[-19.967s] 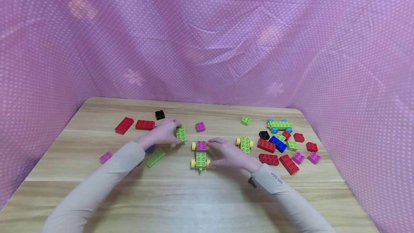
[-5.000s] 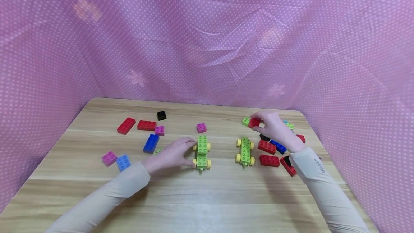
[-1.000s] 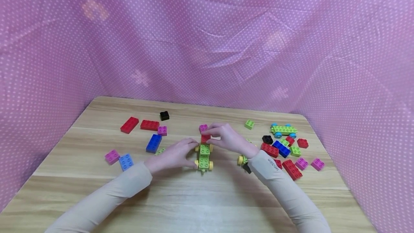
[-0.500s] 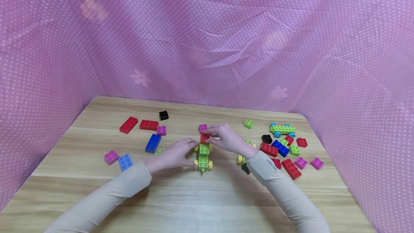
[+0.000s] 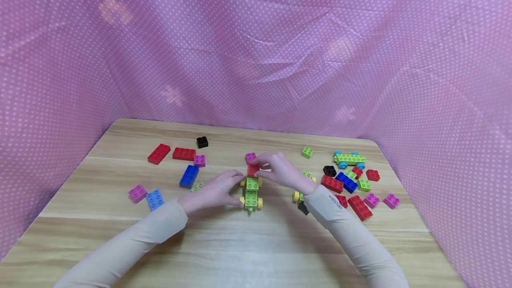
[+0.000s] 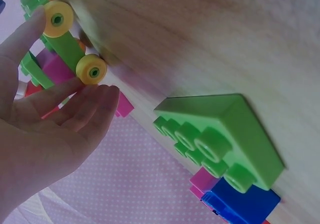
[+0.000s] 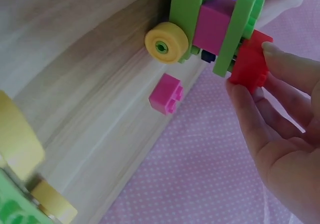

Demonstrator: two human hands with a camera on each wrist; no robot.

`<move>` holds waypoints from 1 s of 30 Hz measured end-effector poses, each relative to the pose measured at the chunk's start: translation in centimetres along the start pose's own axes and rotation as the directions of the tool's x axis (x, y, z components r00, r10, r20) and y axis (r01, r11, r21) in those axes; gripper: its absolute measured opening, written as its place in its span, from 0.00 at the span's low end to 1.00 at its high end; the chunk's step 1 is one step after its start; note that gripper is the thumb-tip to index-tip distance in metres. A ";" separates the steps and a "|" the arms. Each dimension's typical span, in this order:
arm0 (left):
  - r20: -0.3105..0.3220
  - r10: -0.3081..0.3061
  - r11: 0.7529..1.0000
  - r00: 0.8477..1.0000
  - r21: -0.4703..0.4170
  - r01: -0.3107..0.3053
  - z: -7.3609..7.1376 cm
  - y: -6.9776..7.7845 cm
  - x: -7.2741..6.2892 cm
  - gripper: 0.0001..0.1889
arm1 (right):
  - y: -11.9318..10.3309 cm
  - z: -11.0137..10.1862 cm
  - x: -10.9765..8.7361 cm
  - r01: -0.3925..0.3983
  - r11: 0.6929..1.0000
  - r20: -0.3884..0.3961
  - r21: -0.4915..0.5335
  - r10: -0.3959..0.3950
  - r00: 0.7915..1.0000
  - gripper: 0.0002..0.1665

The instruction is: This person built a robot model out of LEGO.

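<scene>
Yellow-wheeled, studded lime-green car (image 5: 251,198)

Smooth plastic bricks (image 7: 248,65), wood-grain tabletop (image 5: 224,252), creased matt cloth backdrop (image 5: 256,66)

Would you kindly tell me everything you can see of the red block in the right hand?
The red block is small and looks like smooth plastic, with round studs on top. The right hand pinches it between thumb and fingertips. It is at the far end of the raised green block on the yellow-wheeled car. It appears to touch that green block, though whether it is fully pressed down cannot be told.
</scene>
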State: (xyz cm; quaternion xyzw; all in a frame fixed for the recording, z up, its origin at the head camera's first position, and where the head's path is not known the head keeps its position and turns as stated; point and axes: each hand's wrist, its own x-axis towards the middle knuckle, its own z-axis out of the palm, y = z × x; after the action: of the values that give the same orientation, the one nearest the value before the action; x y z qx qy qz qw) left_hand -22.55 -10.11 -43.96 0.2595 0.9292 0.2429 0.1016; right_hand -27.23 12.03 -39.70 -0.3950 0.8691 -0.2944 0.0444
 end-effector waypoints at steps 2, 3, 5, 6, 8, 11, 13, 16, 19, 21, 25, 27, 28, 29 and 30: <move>-0.003 0.006 1.000 1.000 0.001 -0.006 0.0 0.0 0.0 0.44 | -0.1 0.0 0.1 0.019 0.999 0.001 -0.040 -0.019 1.000 0.20; -0.003 0.010 1.000 1.000 0.000 -0.010 0.0 0.0 0.0 0.44 | -0.1 -0.1 0.1 0.026 0.998 0.002 -0.060 -0.026 1.000 0.20; -0.005 0.015 1.000 1.000 -0.002 -0.015 0.0 -0.1 -0.1 0.44 | -0.2 -0.1 0.2 0.036 0.995 0.002 -0.089 -0.036 0.999 0.19; -0.005 0.016 1.000 1.000 -0.003 -0.016 0.0 0.0 -0.1 0.44 | -0.2 -0.1 0.2 0.032 0.995 0.002 -0.094 -0.032 0.999 0.19; -0.005 0.014 1.000 1.000 -0.002 -0.014 0.0 -0.1 -0.1 0.44 | -0.2 -0.1 0.3 0.026 0.995 0.002 -0.094 -0.026 1.000 0.18; -0.002 0.004 1.000 1.000 0.001 -0.004 0.0 -0.1 -0.1 0.44 | -0.3 -0.1 0.4 0.002 0.997 0.006 -0.078 -0.001 1.000 0.17; 0.001 -0.006 1.000 1.000 0.003 0.006 0.1 -0.1 0.0 0.44 | -0.4 -0.1 0.4 -0.006 0.997 0.006 -0.077 0.006 1.000 0.17; 0.001 -0.010 1.000 1.000 0.003 0.010 0.2 -0.1 0.0 0.45 | -0.5 -0.1 0.4 -0.012 0.996 0.006 -0.085 0.013 1.000 0.16; 0.004 -0.013 1.000 1.000 0.004 0.013 0.2 -0.2 0.0 0.45 | -0.6 -0.1 0.3 0.006 0.995 0.002 -0.104 -0.006 1.000 0.16; 0.006 -0.012 1.000 1.000 0.005 0.012 0.2 -0.2 0.0 0.44 | -0.5 0.0 0.2 0.012 0.993 0.000 -0.116 -0.012 1.000 0.17; 0.012 -0.010 1.000 1.000 0.009 0.010 0.1 -0.1 0.0 0.44 | -0.2 0.2 0.1 0.021 0.991 -0.016 -0.129 -0.023 1.000 0.17; 0.014 -0.011 1.000 1.000 0.010 0.011 0.2 -0.1 0.1 0.44 | -0.2 0.3 0.1 0.023 0.992 -0.023 -0.127 -0.027 0.999 0.17; 0.016 -0.014 1.000 1.000 0.011 0.014 0.2 -0.1 0.1 0.44 | -0.2 0.3 0.1 0.028 0.992 -0.026 -0.125 -0.032 0.999 0.16; 0.018 -0.016 1.000 1.000 0.010 0.016 0.2 -0.1 0.1 0.44 | -0.2 0.3 0.1 0.032 0.992 -0.027 -0.121 -0.036 0.999 0.16; 0.017 -0.017 1.000 1.000 0.008 0.017 0.2 -0.1 0.1 0.45 | -0.2 0.3 0.2 0.035 0.992 -0.026 -0.117 -0.038 0.999 0.15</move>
State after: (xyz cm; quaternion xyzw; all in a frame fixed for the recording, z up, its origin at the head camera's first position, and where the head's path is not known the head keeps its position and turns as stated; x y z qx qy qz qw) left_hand -22.67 -10.07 -44.18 0.2542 0.9313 0.2363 0.1105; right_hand -27.12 11.64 -39.76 -0.4086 0.8780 -0.2493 0.0035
